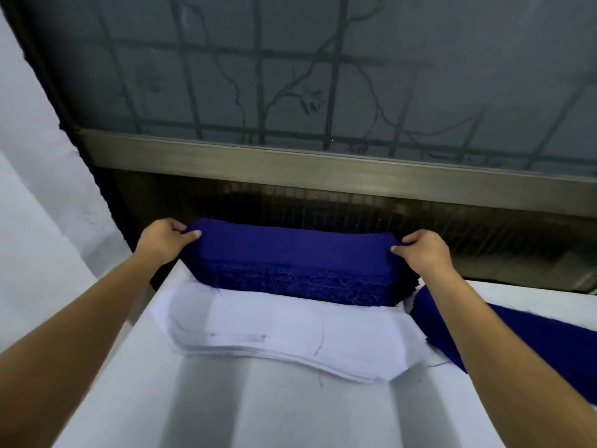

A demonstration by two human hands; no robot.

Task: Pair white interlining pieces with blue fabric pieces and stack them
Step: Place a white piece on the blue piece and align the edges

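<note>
Frosted window [323, 76] with a dark grille pattern up behind, metal frame rail [323, 166] under it, white worktop [290, 412] below. Between the two hands, at the far edge of that worktop: thick stack of blue fabric pieces [290, 263], many layers showing along the frayed near edge. Long axis straight from hand to hand, crosswise to the forearms.

At the stack's far left corner, left hand [164, 240] pinching, thumb on top, fingers curled round behind. At the far right corner, right hand [423, 250] mirroring it, thumb on top, fingers tucked out of sight. Cannot tell whether holding one top piece or several. Equally near, one end each, so neither hand favoured.

On the body side of the hands, touching the blue stack's near edge: stack of white interlining pieces [290, 331], same crosswise lie, slightly fanned toward the body. Outside and under the right forearm: loose blue fabric [523, 337], partly hidden by the arm.

Judged step: taking blue off the top for pairing. Probably calls for drawing both ends back toward the body together, level and parallel to the white stack, so the long axes match on landing. Risk: frayed threads dragging extra layers along.
</note>
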